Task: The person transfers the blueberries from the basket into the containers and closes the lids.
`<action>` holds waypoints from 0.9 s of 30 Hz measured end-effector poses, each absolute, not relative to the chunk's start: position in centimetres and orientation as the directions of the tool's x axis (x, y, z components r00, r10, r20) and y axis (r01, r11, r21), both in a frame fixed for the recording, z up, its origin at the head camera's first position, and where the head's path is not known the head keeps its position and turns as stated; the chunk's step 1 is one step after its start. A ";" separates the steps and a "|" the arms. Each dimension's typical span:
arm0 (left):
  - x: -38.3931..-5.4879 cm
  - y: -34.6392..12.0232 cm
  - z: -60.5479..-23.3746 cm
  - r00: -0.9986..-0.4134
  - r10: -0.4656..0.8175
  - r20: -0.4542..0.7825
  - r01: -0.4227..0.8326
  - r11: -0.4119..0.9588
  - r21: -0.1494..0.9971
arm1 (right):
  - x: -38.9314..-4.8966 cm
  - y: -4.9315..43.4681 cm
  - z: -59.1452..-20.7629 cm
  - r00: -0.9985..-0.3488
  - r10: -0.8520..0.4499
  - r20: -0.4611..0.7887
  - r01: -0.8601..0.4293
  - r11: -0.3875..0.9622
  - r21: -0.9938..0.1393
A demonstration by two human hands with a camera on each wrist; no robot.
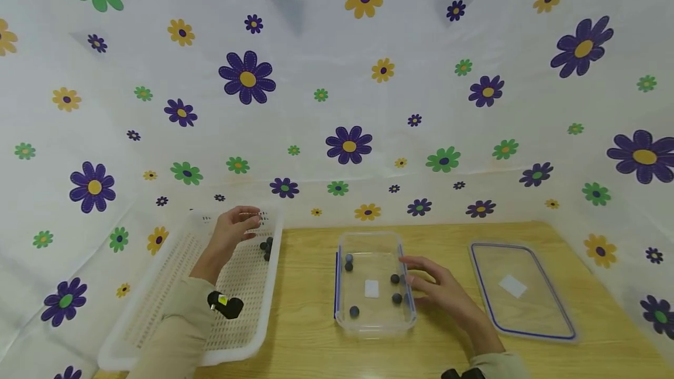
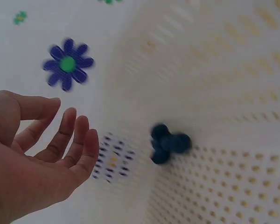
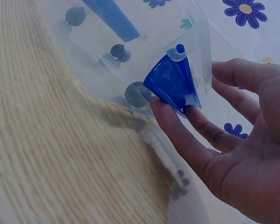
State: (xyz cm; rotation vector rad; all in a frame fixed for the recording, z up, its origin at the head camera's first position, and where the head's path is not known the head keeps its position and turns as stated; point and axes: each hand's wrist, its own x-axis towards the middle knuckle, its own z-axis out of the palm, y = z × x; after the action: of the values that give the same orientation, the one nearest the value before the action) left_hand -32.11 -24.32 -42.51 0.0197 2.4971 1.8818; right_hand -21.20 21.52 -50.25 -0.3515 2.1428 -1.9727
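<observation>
My left hand (image 1: pixel 231 231) hovers inside the white plastic basket (image 1: pixel 270 309), its fingers loosely bent around nothing. In the left wrist view, the hand (image 2: pixel 51 149) is apart from a small cluster of dark blueberries (image 2: pixel 165 142) in the basket's corner. On the right, a clear lidless container (image 1: pixel 376 326) holds several blueberries (image 1: pixel 354 311), spread over its bottom. My right hand (image 1: pixel 444 291) touches the container's right side from outside. In the right wrist view, fingertips (image 3: pixel 163 109) rest at the blue latch flap (image 3: pixel 175 84), which hangs down.
A clear lid with a blue seal (image 1: pixel 526 326) lies flat to the right of the container. The basket fills the left of the wooden table (image 1: pixel 305 309). Flower-print sheeting (image 1: pixel 400 104) rises behind the table and at both sides.
</observation>
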 end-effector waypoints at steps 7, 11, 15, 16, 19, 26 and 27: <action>-33.6 -26.0 -46.2 -0.985 0.000 -0.170 -0.160 0.344 0.925 | -21.2 21.2 -50.4 -0.951 -0.308 -0.004 -0.023 0.084 -0.996; -34.0 -26.3 -47.8 -0.968 0.028 -0.250 -0.224 0.358 0.906 | -21.1 21.2 -50.4 -0.952 -0.305 -0.010 -0.017 0.085 -0.996; -34.1 -25.5 -48.2 -0.965 0.068 -0.255 -0.214 0.364 0.907 | -21.1 21.3 -50.3 -0.954 -0.301 -0.002 -0.020 0.071 -0.997; -34.1 -25.3 -48.1 -0.967 0.078 -0.244 -0.198 0.376 0.905 | -21.1 21.3 -50.2 -0.953 -0.302 0.000 -0.020 0.066 -0.998; -34.0 -24.6 -48.1 -0.973 0.080 -0.217 -0.168 0.404 0.899 | -21.1 21.3 -50.2 -0.953 -0.302 0.000 -0.020 0.065 -0.998; -33.7 -23.8 -48.5 -0.980 0.023 -0.196 -0.161 0.475 0.865 | -21.0 21.2 -50.2 -0.951 -0.308 -0.006 -0.016 0.066 -0.998; -33.7 -23.8 -48.6 -0.982 0.016 -0.189 -0.158 0.485 0.860 | -21.0 21.2 -50.2 -0.952 -0.307 -0.006 -0.014 0.063 -0.998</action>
State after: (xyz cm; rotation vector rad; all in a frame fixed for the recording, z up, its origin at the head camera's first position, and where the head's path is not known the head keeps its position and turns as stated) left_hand -33.71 -23.79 -48.60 -0.1232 2.5555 1.5071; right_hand -21.00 21.17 -50.18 -0.3277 2.1215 -1.9864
